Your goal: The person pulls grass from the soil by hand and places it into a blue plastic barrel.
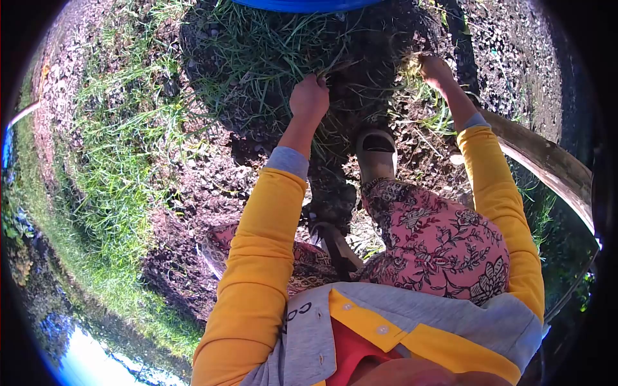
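Note:
My left hand [309, 98] is closed at the edge of a patch of long green grass [257, 58], with thin blades showing at its fingers. Further right, my right hand [436, 71] is closed on a pale, yellowish grass tuft [410, 72] that sticks out past the fingers. The fingertips of both hands are partly hidden. Dark, shaded soil [360, 90] lies between the hands. Below them, one shoe [376, 151] is planted on the ground.
A blue rounded object [306, 5] shows at the top edge. At right, a long wooden log [541, 151] lies behind my right forearm. Sunlit grass [122, 167] covers the left side, and dry leaf litter [212, 174] lies around my feet.

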`<state>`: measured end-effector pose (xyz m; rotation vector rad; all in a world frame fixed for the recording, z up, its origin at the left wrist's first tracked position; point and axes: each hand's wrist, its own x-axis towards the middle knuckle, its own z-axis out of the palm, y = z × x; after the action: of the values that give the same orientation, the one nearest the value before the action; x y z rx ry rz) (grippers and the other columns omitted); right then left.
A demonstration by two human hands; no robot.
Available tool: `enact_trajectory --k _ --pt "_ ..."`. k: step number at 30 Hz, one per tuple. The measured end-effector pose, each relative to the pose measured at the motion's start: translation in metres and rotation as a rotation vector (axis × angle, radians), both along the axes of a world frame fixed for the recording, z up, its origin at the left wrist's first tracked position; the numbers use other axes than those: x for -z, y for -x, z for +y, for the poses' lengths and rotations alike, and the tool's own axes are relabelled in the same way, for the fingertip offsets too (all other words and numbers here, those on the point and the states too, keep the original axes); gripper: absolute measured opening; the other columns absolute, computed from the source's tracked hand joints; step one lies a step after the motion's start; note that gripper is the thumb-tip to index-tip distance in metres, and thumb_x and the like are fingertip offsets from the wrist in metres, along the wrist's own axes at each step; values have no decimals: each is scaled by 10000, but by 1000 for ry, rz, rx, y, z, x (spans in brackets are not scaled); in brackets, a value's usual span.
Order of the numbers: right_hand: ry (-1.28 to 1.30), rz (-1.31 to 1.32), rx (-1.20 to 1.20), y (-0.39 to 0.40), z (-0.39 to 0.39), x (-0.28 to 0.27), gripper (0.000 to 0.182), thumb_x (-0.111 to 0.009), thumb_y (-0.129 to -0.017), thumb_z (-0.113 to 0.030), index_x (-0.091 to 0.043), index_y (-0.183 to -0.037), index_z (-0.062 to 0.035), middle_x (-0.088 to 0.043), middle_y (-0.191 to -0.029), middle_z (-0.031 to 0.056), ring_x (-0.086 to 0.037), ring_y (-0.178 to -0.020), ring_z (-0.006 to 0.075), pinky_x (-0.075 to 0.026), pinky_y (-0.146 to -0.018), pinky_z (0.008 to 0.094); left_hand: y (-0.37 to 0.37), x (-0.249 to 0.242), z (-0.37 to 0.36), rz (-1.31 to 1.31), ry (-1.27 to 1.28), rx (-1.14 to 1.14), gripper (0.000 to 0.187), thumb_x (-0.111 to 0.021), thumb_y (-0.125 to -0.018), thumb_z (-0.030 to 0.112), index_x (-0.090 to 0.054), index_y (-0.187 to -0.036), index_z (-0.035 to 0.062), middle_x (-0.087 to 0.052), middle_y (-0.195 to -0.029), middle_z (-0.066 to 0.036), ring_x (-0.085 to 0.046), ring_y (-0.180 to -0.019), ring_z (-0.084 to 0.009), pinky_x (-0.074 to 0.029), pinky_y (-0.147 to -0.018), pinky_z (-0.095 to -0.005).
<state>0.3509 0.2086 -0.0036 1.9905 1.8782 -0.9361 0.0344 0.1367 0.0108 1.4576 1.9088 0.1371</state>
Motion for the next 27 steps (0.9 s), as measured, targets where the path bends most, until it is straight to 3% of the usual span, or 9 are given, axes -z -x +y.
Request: enact_trajectory --k 1,2,6,9,15,18,21,22,27 --pt "-71 -166 -148 -1 -5 13 265 -505 -797 -197 -598 -977 -26 -625 -857 187 -614 -814 321 -475 -704 419 2 3 -3 24 -2 17 269 -411 -882 260 -551 -850 33 -654 -749 -62 -615 -797 -282 -461 -707 -402" --pt "14 -136 -9 15 -5 11 297 -497 -796 -235 -602 -993 -39 -605 -953 221 -576 -929 375 -464 -763 433 3 2 -7 17 -8 13 266 -425 -877 269 -549 -853 35 -643 -755 -105 -612 -781 -310 -466 -690 -422" --pt "-144 124 215 95 -38 -26 359 -506 -801 -316 -602 -960 -9 -594 -940 252 -572 -910 391 -462 -785 438 6 -15 -7 95 -63 21 259 -451 -870 283 -544 -855 41 -620 -771 -191 -605 -746 -368 -478 -647 -460" --pt "-327 99 -73 129 -66 -9 338 -542 -776 -351 -614 -837 -26 -606 -830 220 -597 -829 366 -468 -756 451 6 -16 -13 144 -91 32 254 -451 -870 276 -544 -855 40 -619 -775 -194 -604 -747 -371 -480 -635 -460" --pt "-289 3 -344 141 -76 6 315 -537 -775 -336 -615 -802 -31 -615 -812 193 -612 -781 343 -478 -728 455 10 -12 -20 -19 -86 0 273 -454 -862 271 -549 -885 17 -613 -763 -194 -590 -754 -360 -440 -652 -439" --pt "-69 105 -107 137 -65 -8 366 -527 -787 -351 -625 -875 -9 -618 -866 209 -610 -817 345 -484 -732 414 13 -9 -23 -352 27 -216 267 -456 -871 262 -547 -876 11 -616 -722 -124 -577 -658 -243 -417 -593 -367" --pt "84 428 285 121 -49 -3 399 -537 -798 -369 -630 -914 1 -628 -879 197 -620 -834 295 -485 -735 371 9 -21 -23 -555 126 -388 262 -457 -881 253 -545 -875 6 -599 -684 -55 -502 -573 -130 -376 -538 -309" --pt "123 674 518 114 -48 -3 369 -584 -804 -297 -587 -1030 -5 -626 -917 152 -614 -829 224 -485 -725 344 7 -27 -22 -583 142 -421 261 -456 -885 250 -544 -876 5 -590 -671 -35 -470 -550 -97 -360 -521 -293" --pt "-185 896 900 90 -26 -54 481 -638 -803 -213 -412 -1203 -70 -579 -1006 140 -596 -810 175 -514 -644 329 -9 -39 -18 -624 141 -406 251 -445 -894 241 -538 -911 8 -569 -660 -34 -425 -513 -96 -333 -474 -276"
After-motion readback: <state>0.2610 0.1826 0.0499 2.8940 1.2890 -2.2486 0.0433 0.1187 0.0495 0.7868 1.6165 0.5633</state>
